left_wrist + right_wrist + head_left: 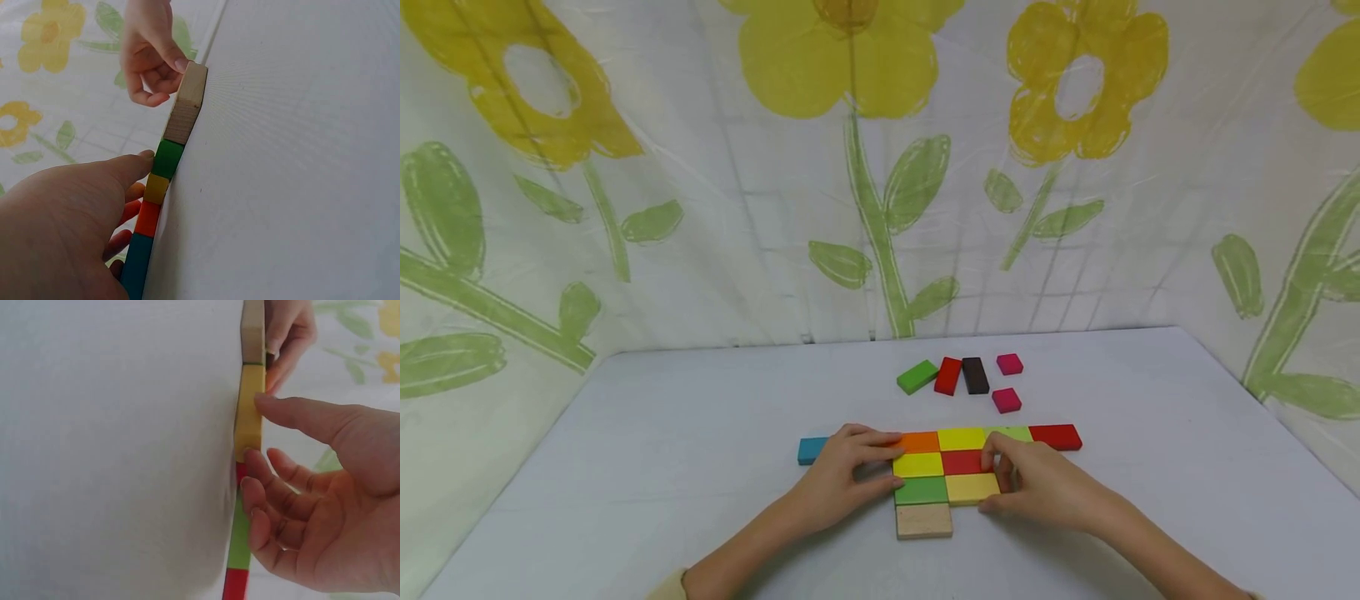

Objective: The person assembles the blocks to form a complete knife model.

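Observation:
Flat wooden blocks lie joined in a T-like layout on the table. My left hand (847,475) rests along its left side. The fingers reach the orange block (919,442) and the yellow block (917,465); the thumb touches the green block (921,491). On the other side, my right hand (1045,483) has its fingers bent about the right end of a pale yellow block (972,488), the thumb at its near edge. A red block (961,462) sits just beyond that. Nearest me is a plain wood block (923,521). The left hand partly hides the blue block (812,451).
Behind the layout lie a loose green block (917,377), a red block (948,376), a dark brown block (976,376) and two small pink blocks (1010,364). A red block (1056,437) ends the top row at right. A flower-printed curtain (700,250) hangs behind the white table (662,433).

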The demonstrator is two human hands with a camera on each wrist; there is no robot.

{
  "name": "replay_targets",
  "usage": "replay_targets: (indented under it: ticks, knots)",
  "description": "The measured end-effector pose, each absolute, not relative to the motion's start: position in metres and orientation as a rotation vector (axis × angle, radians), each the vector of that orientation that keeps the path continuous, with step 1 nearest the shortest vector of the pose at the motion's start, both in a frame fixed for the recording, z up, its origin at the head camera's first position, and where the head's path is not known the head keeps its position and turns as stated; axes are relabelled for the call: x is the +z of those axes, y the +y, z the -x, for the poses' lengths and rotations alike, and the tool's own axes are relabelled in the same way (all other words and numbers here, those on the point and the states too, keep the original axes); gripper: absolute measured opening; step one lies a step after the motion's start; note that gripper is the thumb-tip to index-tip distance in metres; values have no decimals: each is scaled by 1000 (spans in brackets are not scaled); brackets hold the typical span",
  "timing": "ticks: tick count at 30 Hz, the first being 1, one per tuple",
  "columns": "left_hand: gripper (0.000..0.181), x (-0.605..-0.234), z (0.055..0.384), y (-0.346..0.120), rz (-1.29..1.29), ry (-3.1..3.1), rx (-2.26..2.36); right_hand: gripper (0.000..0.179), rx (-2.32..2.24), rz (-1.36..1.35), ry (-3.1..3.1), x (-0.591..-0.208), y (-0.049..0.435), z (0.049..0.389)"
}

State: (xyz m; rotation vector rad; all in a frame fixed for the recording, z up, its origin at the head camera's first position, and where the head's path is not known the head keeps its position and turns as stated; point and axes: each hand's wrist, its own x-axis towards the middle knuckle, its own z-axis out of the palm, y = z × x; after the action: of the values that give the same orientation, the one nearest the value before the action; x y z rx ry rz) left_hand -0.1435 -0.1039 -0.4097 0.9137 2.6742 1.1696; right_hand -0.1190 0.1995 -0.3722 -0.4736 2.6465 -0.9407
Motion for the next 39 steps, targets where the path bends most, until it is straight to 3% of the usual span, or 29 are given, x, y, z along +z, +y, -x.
replay_targets:
  ticks: [17,39]
  knots:
    - [40,-412,142,-105,-904,2664,1188,36,-1000,623,2637,-358,210,141]
    - [39,-414,145,-106,-935,2671,1191,37,-959,722,2707,-354,160,231]
